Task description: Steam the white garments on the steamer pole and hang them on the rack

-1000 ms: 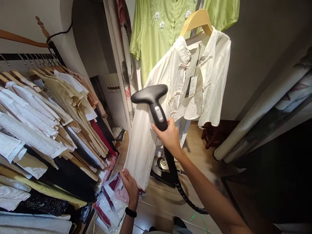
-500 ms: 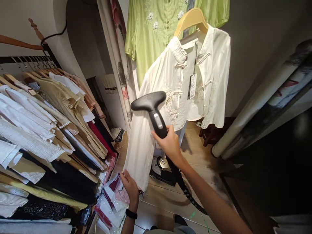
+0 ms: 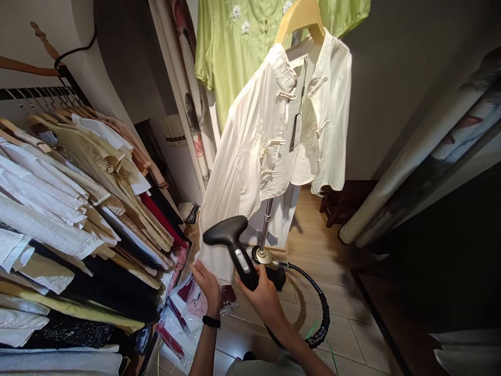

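My right hand is wrapped round the handle of a black garment steamer head, which lies over the lower sleeve of a white jacket. With its fingers closed, my left hand grips that sleeve near the cuff and holds it drawn out towards me. The jacket has knotted fastenings and embroidery, and hangs on a wooden hanger. A paper tag dangles inside its open front. From the steamer's base a dark hose loops across the floor.
A rack of clothes fills the left side. Behind the jacket hangs a green blouse. Plastic-wrapped garments lie on the floor by my left arm. Curtains stand at the right, near a dark wooden stool.
My right hand has brought the steamer head down the sleeve, from mid-sleeve towards the cuff. My left hand still holds the sleeve end. The jacket's body has swung slightly left.
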`<state>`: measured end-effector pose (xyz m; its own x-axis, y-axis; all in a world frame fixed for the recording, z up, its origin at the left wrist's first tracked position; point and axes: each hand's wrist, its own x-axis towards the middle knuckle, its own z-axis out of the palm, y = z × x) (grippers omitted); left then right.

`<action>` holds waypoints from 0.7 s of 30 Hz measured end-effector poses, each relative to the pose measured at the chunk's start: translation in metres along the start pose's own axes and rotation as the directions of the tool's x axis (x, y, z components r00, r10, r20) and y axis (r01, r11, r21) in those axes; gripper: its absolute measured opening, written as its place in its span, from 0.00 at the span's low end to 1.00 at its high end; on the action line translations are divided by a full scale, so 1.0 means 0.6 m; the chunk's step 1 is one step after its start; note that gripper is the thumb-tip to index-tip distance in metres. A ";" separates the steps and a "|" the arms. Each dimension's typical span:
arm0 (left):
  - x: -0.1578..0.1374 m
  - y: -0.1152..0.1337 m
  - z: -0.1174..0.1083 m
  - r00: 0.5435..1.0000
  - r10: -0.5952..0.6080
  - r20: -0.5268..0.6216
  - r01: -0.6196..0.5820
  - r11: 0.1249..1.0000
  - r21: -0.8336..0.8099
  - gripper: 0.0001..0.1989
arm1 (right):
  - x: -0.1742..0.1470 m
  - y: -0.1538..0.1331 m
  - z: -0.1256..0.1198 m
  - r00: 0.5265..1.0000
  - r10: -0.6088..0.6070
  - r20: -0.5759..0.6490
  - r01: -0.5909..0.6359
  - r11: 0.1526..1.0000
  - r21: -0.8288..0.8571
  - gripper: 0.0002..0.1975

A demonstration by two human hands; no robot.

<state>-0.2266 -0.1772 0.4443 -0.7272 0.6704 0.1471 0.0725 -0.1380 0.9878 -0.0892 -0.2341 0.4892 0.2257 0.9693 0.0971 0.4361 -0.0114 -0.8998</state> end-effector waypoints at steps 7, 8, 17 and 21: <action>0.018 -0.006 -0.009 0.999 -0.003 -0.047 0.002 1.000 -0.010 0.19 | -0.044 0.023 0.019 1.000 -0.021 0.007 0.021 1.000 0.024 0.16; 0.020 -0.008 -0.011 0.999 -0.004 -0.050 0.003 1.000 -0.012 0.20 | -0.046 0.022 0.020 1.000 -0.016 0.018 0.015 0.999 0.028 0.16; 0.017 -0.006 -0.022 0.999 0.030 -0.032 -0.030 1.000 0.005 0.23 | -0.014 -0.034 0.010 0.999 -0.010 0.034 0.009 0.999 0.035 0.20; 0.005 -0.002 -0.025 1.000 0.025 -0.010 -0.025 1.000 0.018 0.24 | 0.034 -0.086 -0.009 0.994 -0.065 -0.085 0.063 0.998 -0.030 0.22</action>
<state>-0.2388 -0.1858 0.4425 -0.7319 0.6595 0.1715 0.1031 -0.1416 0.9845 -0.1024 -0.2149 0.5400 0.2703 0.9436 0.1914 0.4752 0.0422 -0.8789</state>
